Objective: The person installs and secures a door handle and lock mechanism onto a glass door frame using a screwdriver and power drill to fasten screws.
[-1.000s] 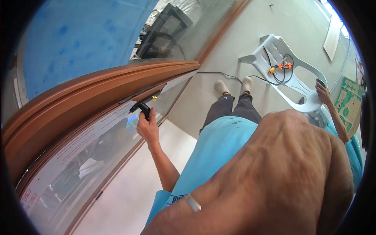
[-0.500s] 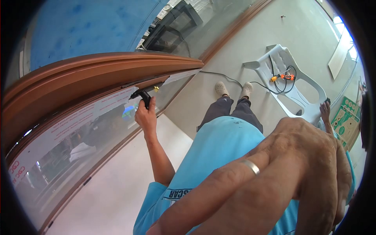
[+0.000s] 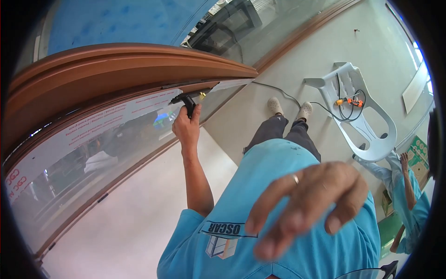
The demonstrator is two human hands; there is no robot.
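Brown window frame [image 3: 116,65] sweeps across the scene as the person's left hand [image 3: 186,128] stays clamped on the black handle [image 3: 188,102] fixed to the frame's lower edge, fingers wrapped tight around the grip. That hold is unchanged from a second ago. Below the frame, the glass pane [image 3: 93,153] carries a strip of white tape [image 3: 93,122] printed in red.

The right hand [image 3: 311,200] hangs well clear of the frame, close to the lens and blurred. It is empty, its fingers spread apart, with a ring [image 3: 295,178] on one of them. A second ago its back filled the corner of the view; now it looks smaller and the blue shirt [image 3: 278,162] shows around it.

Far from the frame stands a white plastic chair [image 3: 371,135] with an orange-and-black tool [image 3: 348,102] on its seat. A dark cable [image 3: 278,90] runs from the foot of the frame towards it, past the person's pale shoes [image 3: 275,106]. A co-worker's hand [image 3: 404,160], which rested on the chair's back a second ago, is now off it and just beside the chair, above a blue sleeve [image 3: 413,209].
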